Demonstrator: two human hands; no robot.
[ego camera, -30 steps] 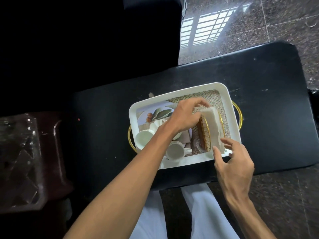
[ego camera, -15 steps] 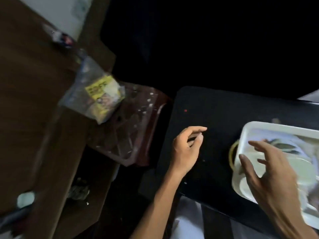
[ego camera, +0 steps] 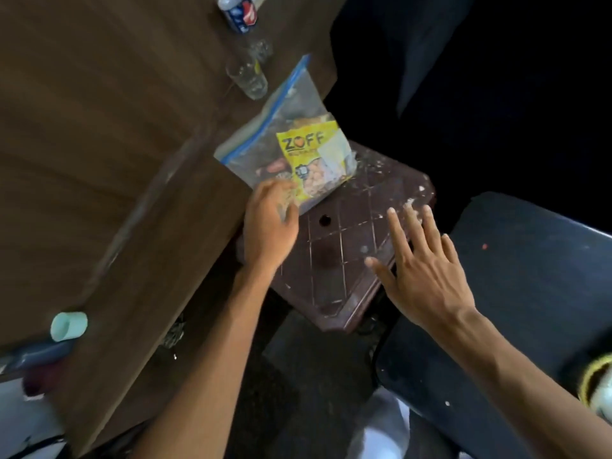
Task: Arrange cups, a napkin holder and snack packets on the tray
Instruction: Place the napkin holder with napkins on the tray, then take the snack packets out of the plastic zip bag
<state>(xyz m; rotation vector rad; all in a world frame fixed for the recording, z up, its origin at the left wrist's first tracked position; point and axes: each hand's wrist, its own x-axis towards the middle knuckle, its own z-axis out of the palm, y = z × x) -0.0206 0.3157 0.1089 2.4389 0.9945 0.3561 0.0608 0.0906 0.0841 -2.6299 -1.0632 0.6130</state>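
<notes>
- A brown wooden surface (ego camera: pixel 99 160) fills the left of your view, running from near to far.
- A black table (ego camera: pixel 536 293) takes the right side; its near edge passes under your right forearm.
- Between the two stands a dark brown plastic stool (ego camera: pixel 344 260), its top scored in a diamond grid and flecked with white.
- The clear zip bag (ego camera: pixel 288 127), with a blue seal strip, lies tilted across the far left corner of the stool and onto the wooden surface. The snack packets are inside it.
- Your right hand (ego camera: pixel 427 270) is released, fingers straight and spread, holding nothing, above the stool's right edge.
- Your left hand (ego camera: pixel 268 226) is at the bag's near corner, fingers touching the plastic; blur hides whether they are grasping it, so you cannot tell.
- A yellow packet (ego camera: pixel 306 149) marked ZOFF shows through the bag's right half.
- An empty glass (ego camera: pixel 248 77) stands on the wooden surface just beyond the bag, and a bottle (ego camera: pixel 238 11) lies farther still.
- A pale green cup (ego camera: pixel 68 326) lies on its side at the near left.
- A sliver of the white tray (ego camera: pixel 603 404) with its gold handle shows at the near right edge, well apart from the bag.
</notes>
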